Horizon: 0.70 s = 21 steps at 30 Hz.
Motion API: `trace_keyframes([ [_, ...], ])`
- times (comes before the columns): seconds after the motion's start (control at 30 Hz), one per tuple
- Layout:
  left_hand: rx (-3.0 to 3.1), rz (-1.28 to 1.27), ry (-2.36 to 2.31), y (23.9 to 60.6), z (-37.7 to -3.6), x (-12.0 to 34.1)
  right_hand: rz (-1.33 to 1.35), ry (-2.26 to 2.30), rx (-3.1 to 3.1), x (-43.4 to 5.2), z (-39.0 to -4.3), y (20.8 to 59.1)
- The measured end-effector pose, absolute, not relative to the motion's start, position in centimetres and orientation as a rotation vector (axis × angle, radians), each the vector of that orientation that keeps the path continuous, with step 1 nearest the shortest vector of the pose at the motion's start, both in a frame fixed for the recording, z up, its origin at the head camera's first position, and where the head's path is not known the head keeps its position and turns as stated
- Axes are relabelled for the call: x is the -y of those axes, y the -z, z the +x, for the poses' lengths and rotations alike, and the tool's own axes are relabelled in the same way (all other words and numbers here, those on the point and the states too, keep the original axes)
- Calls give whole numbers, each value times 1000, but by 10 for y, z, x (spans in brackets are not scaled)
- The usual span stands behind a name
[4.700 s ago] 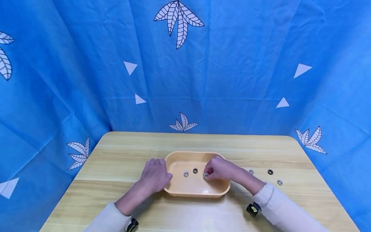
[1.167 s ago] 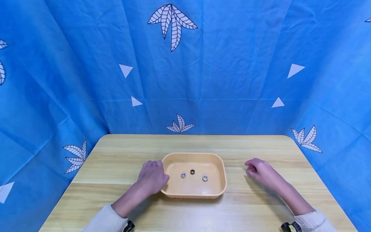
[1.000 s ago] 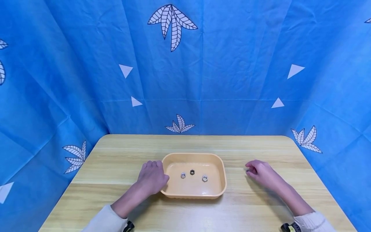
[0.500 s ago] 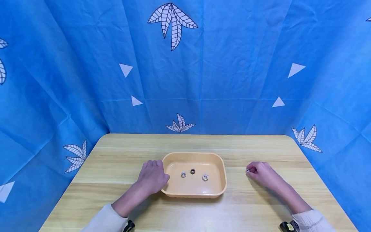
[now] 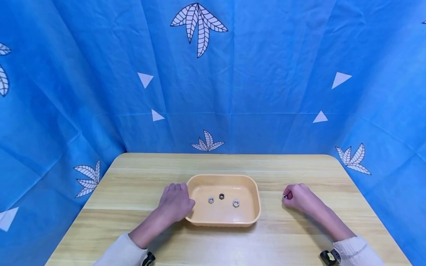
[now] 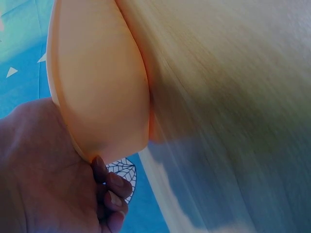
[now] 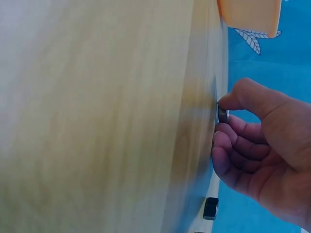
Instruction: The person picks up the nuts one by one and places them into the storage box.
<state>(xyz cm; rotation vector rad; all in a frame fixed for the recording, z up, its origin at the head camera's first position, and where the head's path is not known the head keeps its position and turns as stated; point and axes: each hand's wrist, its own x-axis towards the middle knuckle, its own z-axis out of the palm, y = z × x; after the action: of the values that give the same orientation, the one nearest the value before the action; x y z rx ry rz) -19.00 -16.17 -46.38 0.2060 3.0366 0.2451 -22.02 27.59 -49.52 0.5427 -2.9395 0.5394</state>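
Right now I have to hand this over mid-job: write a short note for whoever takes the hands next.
Left hand: rests against the left end of the tray, steadying it; holds nothing.
Right hand: on the table right of the tray, pinching a silver nut between thumb and fingers, at the tabletop.
Done: three nuts lie in the tray, two silver and one dark.
Left: carry the pinched nut to the tray. One dark nut shows on the table by the right hand in the right wrist view; the hand may hide more.
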Motion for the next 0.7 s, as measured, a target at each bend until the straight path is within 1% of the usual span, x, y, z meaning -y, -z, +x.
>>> trace_keyframes([
  [0.37, -3046, 202, -222, 462, -190, 161, 613, -534, 2911, -277, -220, 491],
  [0.7, -3045, 203, -229, 463, -190, 160, 584, -621, 2926, -277, -218, 489],
])
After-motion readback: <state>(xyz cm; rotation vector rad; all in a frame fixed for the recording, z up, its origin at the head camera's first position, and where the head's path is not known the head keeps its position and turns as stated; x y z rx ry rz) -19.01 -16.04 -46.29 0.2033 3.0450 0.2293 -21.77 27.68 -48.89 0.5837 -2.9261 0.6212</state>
